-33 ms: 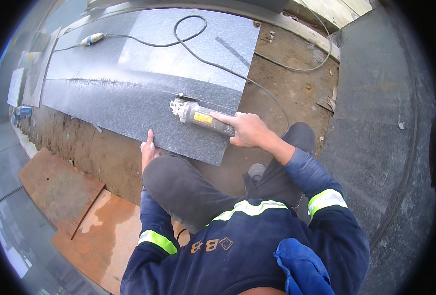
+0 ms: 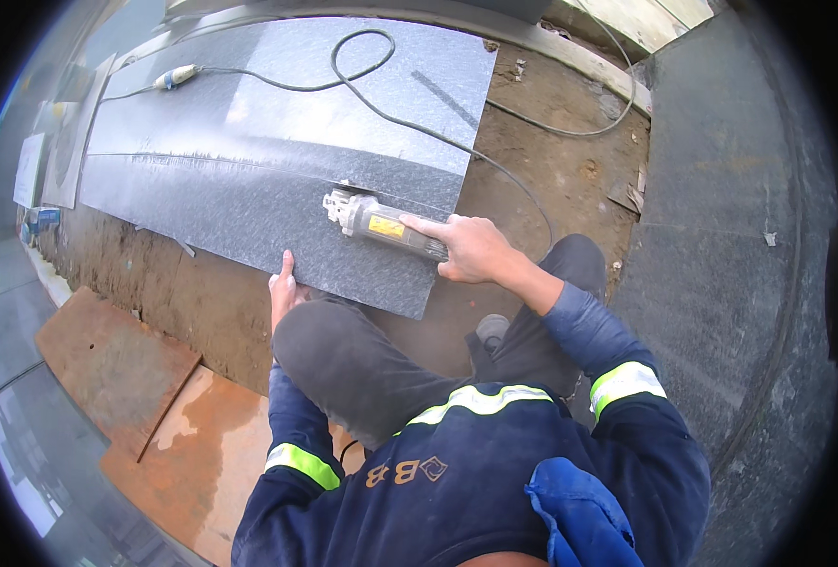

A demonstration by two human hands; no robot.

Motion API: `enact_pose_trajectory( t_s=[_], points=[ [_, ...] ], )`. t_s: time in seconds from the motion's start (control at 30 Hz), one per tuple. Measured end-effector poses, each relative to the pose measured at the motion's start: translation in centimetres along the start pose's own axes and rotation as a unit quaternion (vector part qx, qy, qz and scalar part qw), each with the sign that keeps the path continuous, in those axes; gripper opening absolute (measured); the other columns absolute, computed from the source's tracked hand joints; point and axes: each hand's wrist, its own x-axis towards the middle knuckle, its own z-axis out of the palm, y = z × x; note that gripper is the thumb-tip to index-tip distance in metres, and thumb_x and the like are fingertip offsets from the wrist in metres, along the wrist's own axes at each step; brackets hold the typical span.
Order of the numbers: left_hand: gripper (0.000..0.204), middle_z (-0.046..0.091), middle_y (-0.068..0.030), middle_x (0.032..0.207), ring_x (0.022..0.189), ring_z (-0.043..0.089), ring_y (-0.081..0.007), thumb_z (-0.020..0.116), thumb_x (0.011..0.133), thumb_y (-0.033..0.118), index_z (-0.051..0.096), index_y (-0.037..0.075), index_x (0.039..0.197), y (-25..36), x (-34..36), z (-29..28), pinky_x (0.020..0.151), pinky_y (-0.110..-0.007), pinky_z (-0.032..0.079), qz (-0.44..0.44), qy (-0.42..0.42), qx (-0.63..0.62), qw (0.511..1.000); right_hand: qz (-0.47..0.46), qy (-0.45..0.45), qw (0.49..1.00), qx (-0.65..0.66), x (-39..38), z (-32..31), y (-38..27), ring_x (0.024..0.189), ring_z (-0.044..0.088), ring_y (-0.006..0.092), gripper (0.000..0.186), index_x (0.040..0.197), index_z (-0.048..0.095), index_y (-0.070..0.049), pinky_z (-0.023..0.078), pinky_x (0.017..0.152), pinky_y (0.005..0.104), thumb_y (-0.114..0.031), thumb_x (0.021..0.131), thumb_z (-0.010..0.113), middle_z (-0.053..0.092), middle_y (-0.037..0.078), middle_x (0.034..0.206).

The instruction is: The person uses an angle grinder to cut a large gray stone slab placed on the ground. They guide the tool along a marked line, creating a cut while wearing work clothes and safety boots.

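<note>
My right hand point(image 2: 476, 249) is wrapped round the body of a dusty angle grinder point(image 2: 387, 229) with a yellow label, index finger stretched along it. The grinder's disc point(image 2: 353, 185) meets a long straight cut line in a large grey speckled stone slab point(image 2: 249, 222). Pale dust coats the slab along the line. At the slab's near edge my left hand point(image 2: 285, 291) grips it, thumb on top; its other fingers are mostly hidden below the edge and behind my knee.
A grey power cable point(image 2: 378, 109) loops over the slab, with a white plug connector point(image 2: 175, 77) at the far left. Rusty brown sheets point(image 2: 116, 364) lie at lower left. A dark stone slab point(image 2: 712, 217) stretches along the right. Bare soil point(image 2: 570, 170) shows between the slabs.
The grinder and my right hand have shifted very slightly to the left along the cut line. My left hand stays on the slab's edge.
</note>
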Motion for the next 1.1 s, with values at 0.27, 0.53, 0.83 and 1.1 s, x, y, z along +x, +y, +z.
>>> enact_pose_trajectory(
  t_s=[0.27, 0.53, 0.83, 1.1],
  points=[
    [0.074, 0.061, -0.0281, 0.145, 0.131, 0.065, -0.0418, 0.073, 0.107, 0.04, 0.046, -0.017, 0.144, -0.1, 1.1, 0.6, 0.108, -0.065, 0.053, -0.002, -0.014, 0.02, 1.0, -0.001, -0.014, 1.0, -0.011, 3.0, -0.6, -0.5, 0.087, 0.075, 0.039, 0.1, 0.169, 0.041, -0.041, 0.06, 0.078, 0.0499, -0.014, 0.079, 0.076, 0.073, 0.02, 0.096],
    [0.077, 0.059, -0.031, 0.147, 0.131, 0.064, -0.0454, 0.076, 0.105, 0.038, 0.043, -0.018, 0.145, 0.5, -0.3, 2.3, 0.107, -0.07, 0.052, 0.017, 0.03, 0.016, 0.999, 0.016, -0.009, 0.999, -0.033, 0.1, -1.1, 0.0, 0.087, 0.073, 0.0406, 0.101, 0.167, 0.042, -0.045, 0.059, 0.08, 0.0499, -0.015, 0.078, 0.077, 0.07, 0.02, 0.095],
    [0.076, 0.058, -0.0352, 0.144, 0.128, 0.065, -0.0474, 0.078, 0.104, 0.035, 0.041, -0.018, 0.143, 0.6, -0.4, 1.9, 0.106, -0.071, 0.052, 0.011, 0.056, 0.006, 0.998, 0.024, -0.008, 0.999, -0.032, -1.4, -1.9, 0.1, 0.084, 0.072, 0.0414, 0.101, 0.165, 0.045, -0.046, 0.059, 0.081, 0.05, -0.016, 0.075, 0.078, 0.068, 0.02, 0.093],
    [0.074, 0.062, -0.0308, 0.136, 0.12, 0.069, -0.045, 0.08, 0.103, 0.034, 0.039, -0.014, 0.142, 0.8, -0.1, 1.3, 0.101, -0.072, 0.054, 0.033, 0.042, 0.028, 0.998, 0.007, 0.003, 1.0, -0.02, 1.5, -0.3, -0.5, 0.087, 0.073, 0.0425, 0.101, 0.166, 0.046, -0.043, 0.06, 0.084, 0.05, -0.014, 0.074, 0.077, 0.069, 0.022, 0.094]
  ],
)
